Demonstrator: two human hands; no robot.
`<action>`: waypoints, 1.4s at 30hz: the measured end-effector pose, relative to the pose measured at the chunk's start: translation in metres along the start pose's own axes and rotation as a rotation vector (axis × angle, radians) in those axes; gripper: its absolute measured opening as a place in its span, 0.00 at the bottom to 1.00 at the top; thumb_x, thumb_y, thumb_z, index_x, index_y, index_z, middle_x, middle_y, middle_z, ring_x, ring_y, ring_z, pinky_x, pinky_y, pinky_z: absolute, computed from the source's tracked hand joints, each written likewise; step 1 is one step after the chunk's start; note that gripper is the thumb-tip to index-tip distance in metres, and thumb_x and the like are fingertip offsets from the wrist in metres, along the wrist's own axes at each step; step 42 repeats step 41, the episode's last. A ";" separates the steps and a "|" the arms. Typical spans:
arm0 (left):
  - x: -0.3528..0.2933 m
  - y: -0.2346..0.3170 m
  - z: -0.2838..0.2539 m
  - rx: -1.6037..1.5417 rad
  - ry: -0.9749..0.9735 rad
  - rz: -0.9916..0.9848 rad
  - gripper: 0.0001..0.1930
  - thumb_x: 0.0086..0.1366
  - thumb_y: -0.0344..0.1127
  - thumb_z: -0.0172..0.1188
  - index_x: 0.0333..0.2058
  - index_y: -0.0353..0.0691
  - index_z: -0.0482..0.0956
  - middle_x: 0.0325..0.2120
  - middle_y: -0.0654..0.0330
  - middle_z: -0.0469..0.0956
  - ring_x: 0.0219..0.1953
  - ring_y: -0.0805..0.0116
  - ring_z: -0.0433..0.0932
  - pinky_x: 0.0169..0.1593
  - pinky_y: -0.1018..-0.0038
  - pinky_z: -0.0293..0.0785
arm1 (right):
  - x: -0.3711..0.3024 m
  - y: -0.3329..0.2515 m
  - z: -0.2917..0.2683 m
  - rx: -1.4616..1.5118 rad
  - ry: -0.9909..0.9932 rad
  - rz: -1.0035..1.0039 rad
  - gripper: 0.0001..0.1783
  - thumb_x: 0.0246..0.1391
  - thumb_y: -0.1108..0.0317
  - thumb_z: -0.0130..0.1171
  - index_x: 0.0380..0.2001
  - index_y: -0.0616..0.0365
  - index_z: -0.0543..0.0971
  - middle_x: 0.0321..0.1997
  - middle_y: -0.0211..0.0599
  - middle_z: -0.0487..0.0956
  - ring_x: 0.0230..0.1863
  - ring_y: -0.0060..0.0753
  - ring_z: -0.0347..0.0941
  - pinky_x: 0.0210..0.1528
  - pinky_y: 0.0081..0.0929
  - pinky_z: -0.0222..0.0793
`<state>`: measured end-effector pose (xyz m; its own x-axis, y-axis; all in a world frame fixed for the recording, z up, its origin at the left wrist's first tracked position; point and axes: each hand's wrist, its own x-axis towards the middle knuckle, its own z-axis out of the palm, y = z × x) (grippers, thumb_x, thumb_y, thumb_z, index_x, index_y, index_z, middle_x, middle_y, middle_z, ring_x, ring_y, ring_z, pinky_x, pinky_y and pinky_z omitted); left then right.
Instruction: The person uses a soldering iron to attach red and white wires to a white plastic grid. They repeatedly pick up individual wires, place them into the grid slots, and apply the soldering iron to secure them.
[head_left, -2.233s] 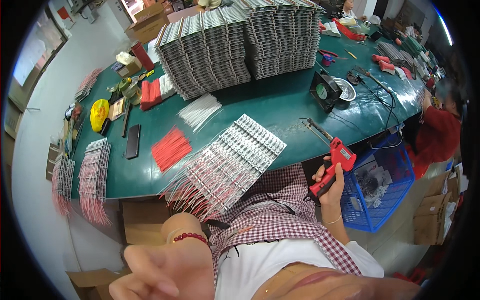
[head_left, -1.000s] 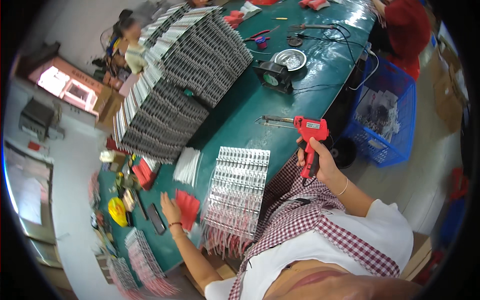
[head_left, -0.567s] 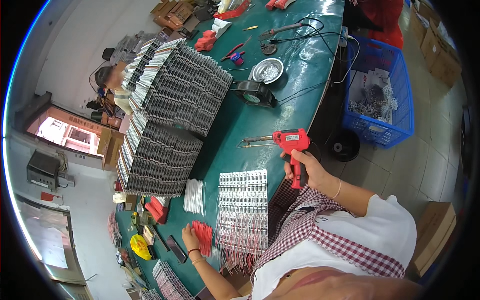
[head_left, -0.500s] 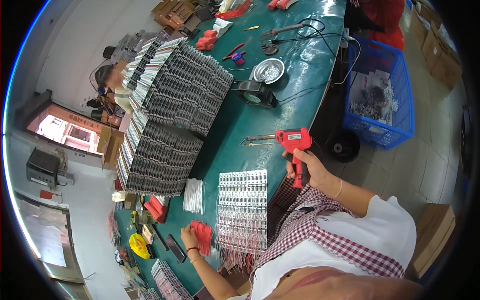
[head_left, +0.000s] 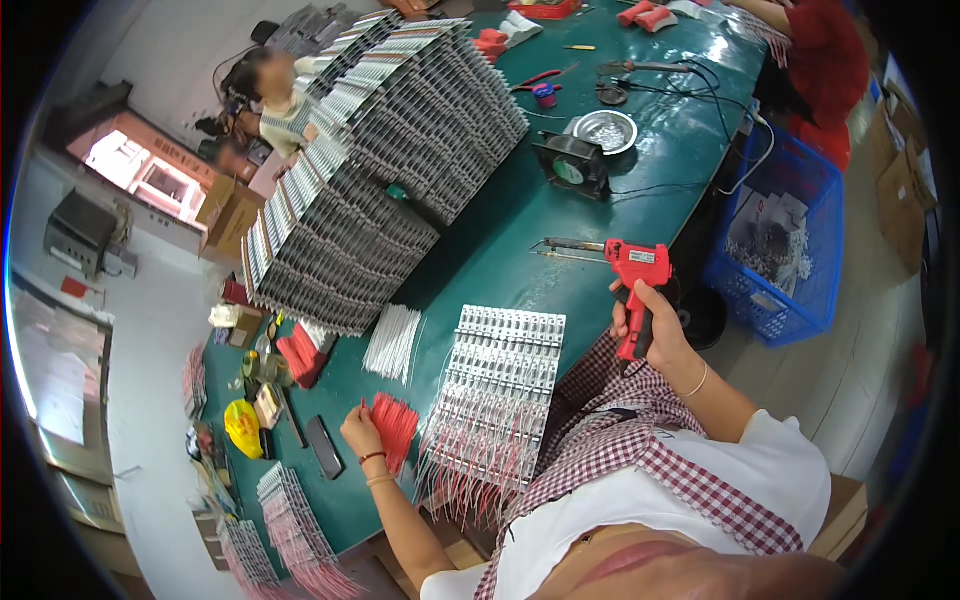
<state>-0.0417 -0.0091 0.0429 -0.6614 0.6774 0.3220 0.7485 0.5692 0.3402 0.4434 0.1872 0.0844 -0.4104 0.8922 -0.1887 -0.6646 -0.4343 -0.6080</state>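
My right hand (head_left: 655,325) is wrapped round the handle of a red soldering gun (head_left: 637,264), whose thin metal tip points left above the green table. My left hand (head_left: 362,432) is closed at the left edge of a bundle of red wires (head_left: 394,430), with a red wire end showing at the fingertips. Between my hands lies a panel of white metal strips (head_left: 505,350) in rows, with red and white wires hanging from its near part. A bundle of white wires (head_left: 393,340) rests just beyond the red ones.
Tall stacks of strip panels (head_left: 350,240) fill the table's far left. Beyond the gun stand a black fan (head_left: 572,165) and a metal bowl (head_left: 606,131). A phone (head_left: 325,447) and wired panels (head_left: 298,515) lie left. A blue crate (head_left: 785,250) stands right; two people work nearby.
The view has shifted, bringing a person in red into sight at the upper right. My left hand has moved to the red bundle's far left corner, a red wire end now at its fingertips.
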 end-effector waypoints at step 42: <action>-0.013 0.146 -0.008 -1.494 0.098 -0.183 0.14 0.69 0.35 0.50 0.49 0.33 0.74 0.30 0.64 0.76 0.30 0.81 0.70 0.36 0.84 0.67 | 0.027 0.024 0.028 -0.178 -0.133 0.025 0.25 0.63 0.49 0.45 0.50 0.61 0.68 0.20 0.34 0.70 0.20 0.22 0.65 0.30 0.24 0.67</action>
